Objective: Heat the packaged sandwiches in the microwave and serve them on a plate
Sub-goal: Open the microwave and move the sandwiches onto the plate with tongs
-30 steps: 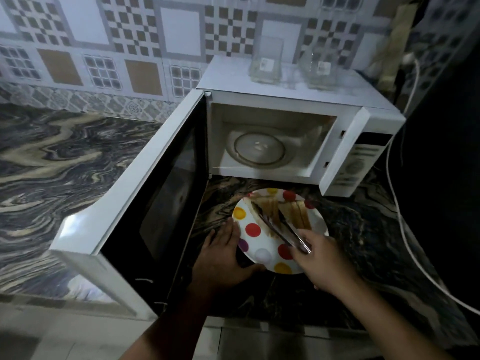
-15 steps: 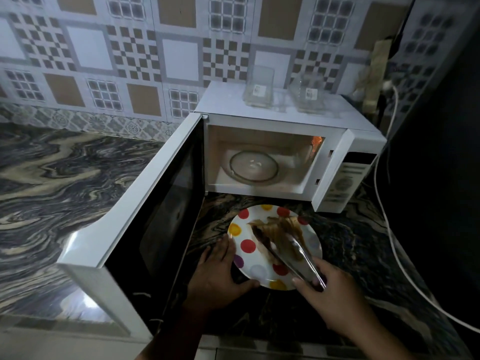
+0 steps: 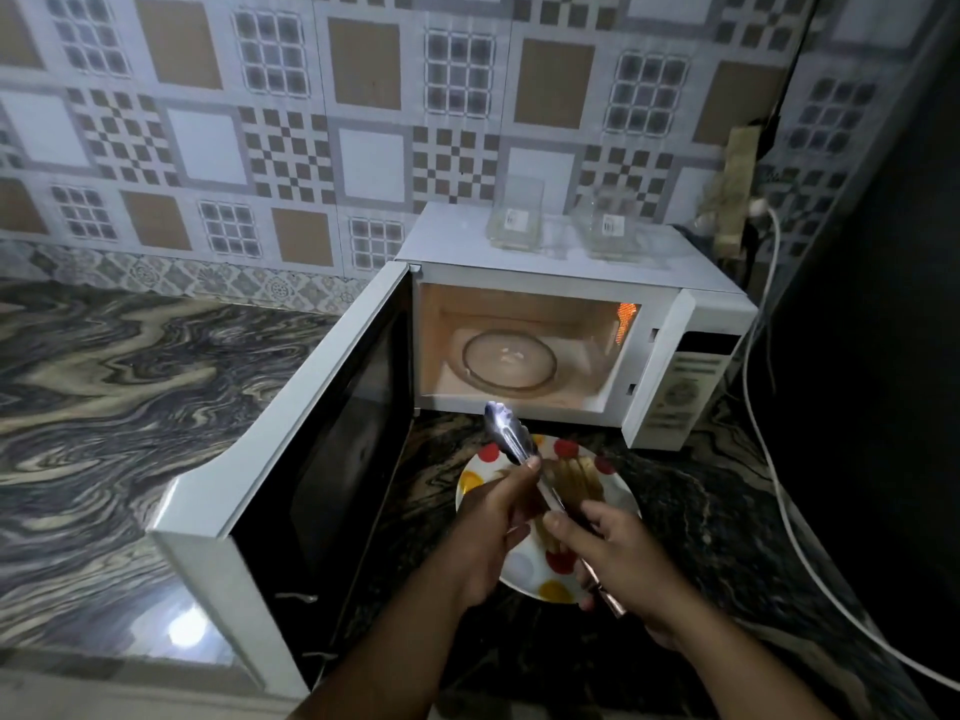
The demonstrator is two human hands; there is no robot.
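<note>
- Countertop, marbled stone, is filling the left and bottom of the frame; patterned tile wall is running across the top.
- Microwave is sitting centre-right, door swinging fully open toward lower left, cavity lit, glass turntable sitting bare inside. Nothing is heating now.
- Two clear containers are resting on the microwave top; contents too faint to tell.
- White cable is trailing down the right edge, well apart from the work.
- Polka-dot plate is lying on the counter just in front of the cavity, lower centre.
- Sandwiches are lying on that plate, partly hidden behind both hands. Judgement: serving is looking close to done.
- Left hand is pinching the metal tongs about midway along the arms, thumb and fingers closing on them.
- Right hand is gripping the handle end of the same tongs, fingers wrapping round it.
- Tongs are angling up toward the cavity, tips closed together and carrying nothing, hovering above the plate's far rim.
- Judgement on the step: it is looking like a hand-to-hand pass or a regrip of the tongs. Doing it well means:
  - one hand locking its grip before the other lets go
  - keeping the tips up, off the bread
  - keeping both wrists clear of the plate rim so it is not tipping
  - minding the open door edge on the left.
</note>
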